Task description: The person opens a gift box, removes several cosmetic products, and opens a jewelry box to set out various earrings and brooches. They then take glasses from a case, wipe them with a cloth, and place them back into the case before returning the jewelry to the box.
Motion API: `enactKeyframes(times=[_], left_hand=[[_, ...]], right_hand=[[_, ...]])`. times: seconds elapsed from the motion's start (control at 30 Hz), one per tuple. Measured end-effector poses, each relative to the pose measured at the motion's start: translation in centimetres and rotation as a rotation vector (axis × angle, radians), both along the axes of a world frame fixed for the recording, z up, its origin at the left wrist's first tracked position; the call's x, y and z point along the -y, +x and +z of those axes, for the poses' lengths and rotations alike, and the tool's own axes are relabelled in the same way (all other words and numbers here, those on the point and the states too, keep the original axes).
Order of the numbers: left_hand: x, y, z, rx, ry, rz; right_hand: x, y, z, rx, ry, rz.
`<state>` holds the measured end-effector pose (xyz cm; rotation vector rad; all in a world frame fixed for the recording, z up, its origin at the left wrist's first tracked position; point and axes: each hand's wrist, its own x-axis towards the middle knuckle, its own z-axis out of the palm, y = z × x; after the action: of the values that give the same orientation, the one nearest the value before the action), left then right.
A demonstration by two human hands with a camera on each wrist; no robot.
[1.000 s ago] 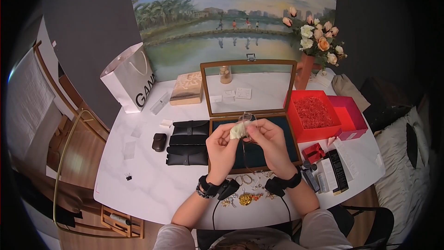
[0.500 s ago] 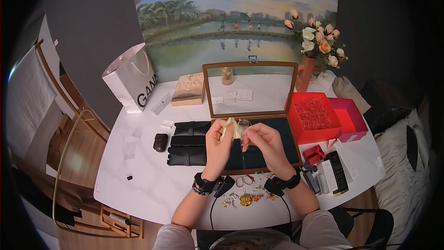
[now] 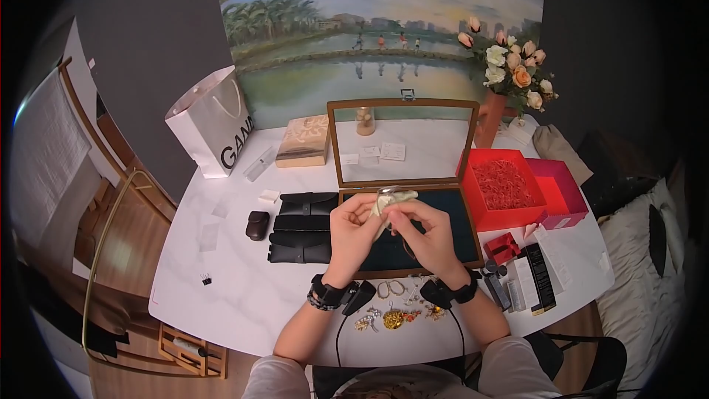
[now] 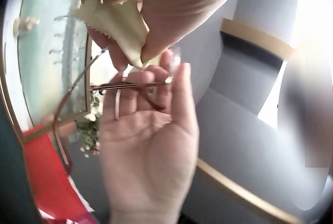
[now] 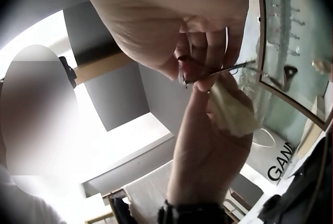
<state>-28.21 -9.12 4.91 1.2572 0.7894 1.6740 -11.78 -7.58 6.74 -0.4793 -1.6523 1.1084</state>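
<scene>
Over a wooden display case [image 3: 452,214] with a dark green lining and a raised glass lid, both hands meet at a pair of eyeglasses [image 4: 125,86] with thin frames and dark reddish-brown temples. My left hand [image 3: 351,233] pinches a pale yellow cleaning cloth [image 4: 117,24] with a jagged edge against a lens. The glasses are gripped between the curled fingers and thumb of my right hand [image 3: 430,235], one temple slanting out past its fingers in the left wrist view. Fingers and cloth hide most of the lenses.
Bangles [image 3: 390,290] and a gold ornament [image 3: 394,318] lie before the case. Black pouches [image 3: 299,247] and a brown case [image 3: 256,225] are left; a red box [image 3: 480,210] and small cartons [image 3: 538,273] right. Behind stand a paper bag [image 3: 207,129] and a flower vase [image 3: 489,118].
The cloth, held off to the left of a bare lens half a second ago, is now folded over it. The hands have drawn closer together, and the glasses have turned.
</scene>
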Motion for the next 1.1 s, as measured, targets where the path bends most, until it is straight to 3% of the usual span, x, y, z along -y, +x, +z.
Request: enactKeyframes(times=[0.03, 0.1, 0.23, 0.3, 0.43, 0.53, 0.6, 0.8, 0.93, 1.0, 1.1], left_hand=[[0.2, 0.0, 0.3, 0.000, 0.000, 0.000], [0.4, -0.3, 0.8, 0.127, -0.163, -0.111], [1.0, 0.1, 2.1, 0.279, -0.212, -0.273], [1.4, 0.1, 3.0, 0.526, -0.284, -0.411], [0.8, -0.4, 2.5, 0.555, -0.233, -0.486], [0.5, -0.4, 2.2, 0.427, -0.232, -0.524], [1.0, 0.3, 1.9, 0.270, -0.140, -0.343], [0.6, 0.5, 1.3, 0.290, -0.222, -0.354], [0.7, 0.9, 1.6, 0.248, -0.199, -0.330], [0.8, 1.3, 1.7, 0.136, -0.157, -0.268], [0.7, 1.1, 0.9, -0.057, -0.118, -0.269]], right_hand=[[-0.2, -0.2, -0.1, 0.014, 0.020, -0.077], [-0.3, -0.3, -0.3, -0.044, -0.026, -0.077], [-0.7, -0.4, -0.5, -0.171, -0.100, -0.094], [-1.0, -0.2, -0.5, -0.217, -0.125, -0.110], [-1.3, 0.1, -0.5, -0.289, -0.133, -0.123], [-1.3, 0.0, -0.4, -0.317, -0.138, -0.122], [-1.2, -0.1, -0.6, -0.312, -0.138, -0.129], [-1.1, 0.5, -0.4, 0.126, 0.100, -0.199], [-1.3, 0.6, -0.2, 0.060, 0.173, -0.314], [-1.3, 0.7, -0.1, -0.091, -0.068, -0.244], [-2.1, 0.7, -0.2, -0.138, -0.199, -0.132]])
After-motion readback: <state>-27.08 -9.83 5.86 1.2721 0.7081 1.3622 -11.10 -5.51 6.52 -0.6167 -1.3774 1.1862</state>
